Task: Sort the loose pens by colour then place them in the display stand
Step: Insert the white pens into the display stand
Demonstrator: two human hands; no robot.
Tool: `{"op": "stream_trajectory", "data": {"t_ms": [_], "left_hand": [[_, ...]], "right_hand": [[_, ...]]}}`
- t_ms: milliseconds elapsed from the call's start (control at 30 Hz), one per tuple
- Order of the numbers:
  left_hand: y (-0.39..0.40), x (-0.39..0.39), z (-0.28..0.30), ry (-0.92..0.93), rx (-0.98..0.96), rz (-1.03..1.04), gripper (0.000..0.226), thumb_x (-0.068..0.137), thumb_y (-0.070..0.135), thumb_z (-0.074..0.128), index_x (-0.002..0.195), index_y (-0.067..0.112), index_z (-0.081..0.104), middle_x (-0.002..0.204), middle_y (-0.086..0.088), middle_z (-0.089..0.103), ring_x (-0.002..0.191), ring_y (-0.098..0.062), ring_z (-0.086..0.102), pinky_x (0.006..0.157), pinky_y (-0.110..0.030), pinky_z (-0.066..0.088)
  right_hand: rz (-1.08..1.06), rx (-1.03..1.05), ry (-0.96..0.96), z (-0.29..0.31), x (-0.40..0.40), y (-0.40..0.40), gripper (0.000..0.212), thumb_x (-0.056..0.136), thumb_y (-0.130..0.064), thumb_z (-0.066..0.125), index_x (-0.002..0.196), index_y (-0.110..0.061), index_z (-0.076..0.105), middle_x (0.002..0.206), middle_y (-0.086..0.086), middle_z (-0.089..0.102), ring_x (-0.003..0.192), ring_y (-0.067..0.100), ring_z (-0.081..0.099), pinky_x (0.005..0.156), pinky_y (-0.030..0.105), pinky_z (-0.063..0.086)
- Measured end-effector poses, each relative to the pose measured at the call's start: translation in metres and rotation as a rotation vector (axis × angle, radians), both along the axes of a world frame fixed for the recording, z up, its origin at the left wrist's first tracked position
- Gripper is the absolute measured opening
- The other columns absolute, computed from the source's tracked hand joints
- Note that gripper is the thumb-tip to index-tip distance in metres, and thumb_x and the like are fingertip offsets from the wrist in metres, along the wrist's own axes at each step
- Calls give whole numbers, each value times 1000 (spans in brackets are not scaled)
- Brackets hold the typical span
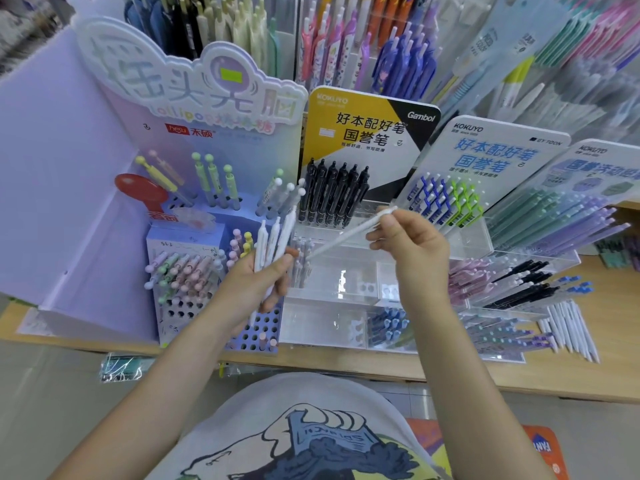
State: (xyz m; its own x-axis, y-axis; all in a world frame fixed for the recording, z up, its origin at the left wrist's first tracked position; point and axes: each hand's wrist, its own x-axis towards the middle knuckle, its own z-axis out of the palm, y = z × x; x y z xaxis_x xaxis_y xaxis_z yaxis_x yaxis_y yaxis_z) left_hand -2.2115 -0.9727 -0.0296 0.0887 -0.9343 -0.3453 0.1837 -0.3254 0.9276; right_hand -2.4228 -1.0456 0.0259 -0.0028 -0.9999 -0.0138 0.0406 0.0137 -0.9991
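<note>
My left hand grips a bunch of white pens that stand upright in its fist, in front of the purple lollipop-pen stand. A single white pen is pinched in my right hand near its top end; it slants down and left, with its tip close to the bunch. Below both hands lies the clear acrylic display stand, with several blue pens in one compartment. Loose white pens lie on the wooden shelf at the right.
Black pens stand under the yellow Gambol sign. Blue and green pens sit under the Kokuyo sign. Pink, black and blue pens fill clear trays at the right. The wooden shelf edge runs across the front.
</note>
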Motion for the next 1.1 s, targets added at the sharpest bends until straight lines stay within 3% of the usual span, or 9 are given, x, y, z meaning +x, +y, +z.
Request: {"op": "stream_trajectory", "data": {"t_ms": [167, 267, 333, 633, 733, 867, 933, 1033, 1100], "left_hand": [[-4, -1, 0, 8, 12, 13, 23, 105, 26, 47, 115, 15, 65, 63, -1, 58, 43, -14, 38, 43, -22, 36], [-6, -2, 0, 17, 6, 8, 23, 105, 25, 47, 114, 13, 64, 65, -5, 59, 43, -15, 44, 42, -25, 38], [-6, -1, 0, 18, 5, 7, 23, 105, 25, 47, 115, 12, 64, 66, -6, 59, 43, -16, 46, 42, -26, 39], [-6, -2, 0, -20, 13, 21, 22, 104, 26, 50, 114, 13, 65, 64, -3, 59, 43, -13, 38, 38, -21, 29], [-7, -3, 1, -51, 13, 35, 33, 102, 27, 53, 108, -5, 60, 64, -7, 58, 40, -12, 38, 37, -20, 29], [-6, -5, 1, -36, 29, 49, 19, 100, 24, 57, 102, 5, 59, 64, -5, 60, 40, -12, 38, 37, -19, 27], [-6, -6, 1, -46, 31, 43, 15, 98, 23, 61, 99, 8, 58, 64, -5, 60, 41, -13, 38, 37, -19, 29], [-5, -10, 0, -82, 37, 12, 16, 95, 22, 66, 101, 9, 61, 64, -4, 58, 43, -12, 39, 41, -19, 33], [-5, -15, 1, -93, 28, -6, 16, 93, 21, 68, 102, 9, 63, 61, -1, 58, 44, -12, 39, 43, -19, 34]], "right_hand": [[15, -167, 278, -23, 7, -11, 15, 92, -5, 66, 97, -18, 71, 84, 1, 71, 77, 13, 67, 74, 29, 58], [79, -278, 483, -49, 17, -13, 11, 91, -12, 68, 101, -12, 74, 90, 1, 72, 85, 19, 67, 80, 41, 58], [93, -305, 524, -63, 22, -15, 12, 91, -11, 68, 101, -7, 74, 90, 3, 71, 85, 22, 66, 79, 45, 56], [253, -311, 687, -87, 35, -20, 16, 91, -12, 69, 104, -5, 74, 94, 8, 72, 85, 18, 63, 80, 33, 53], [269, -265, 696, -90, 40, -22, 17, 91, -15, 70, 106, -7, 74, 97, 5, 73, 83, 11, 60, 81, 30, 51], [259, -205, 702, -79, 38, -18, 21, 92, -19, 70, 111, -11, 72, 101, 2, 72, 81, 11, 62, 77, 25, 52], [199, -146, 577, -63, 35, -12, 16, 93, -21, 67, 108, -17, 72, 95, -1, 72, 76, 12, 65, 72, 26, 54], [221, 34, 242, -35, 38, -2, 7, 92, -21, 68, 98, -18, 72, 81, -2, 73, 66, 13, 65, 59, 30, 53], [251, 58, 185, -25, 41, 1, 8, 90, -18, 71, 96, -13, 72, 75, -2, 72, 63, 13, 65, 57, 29, 52]]}}
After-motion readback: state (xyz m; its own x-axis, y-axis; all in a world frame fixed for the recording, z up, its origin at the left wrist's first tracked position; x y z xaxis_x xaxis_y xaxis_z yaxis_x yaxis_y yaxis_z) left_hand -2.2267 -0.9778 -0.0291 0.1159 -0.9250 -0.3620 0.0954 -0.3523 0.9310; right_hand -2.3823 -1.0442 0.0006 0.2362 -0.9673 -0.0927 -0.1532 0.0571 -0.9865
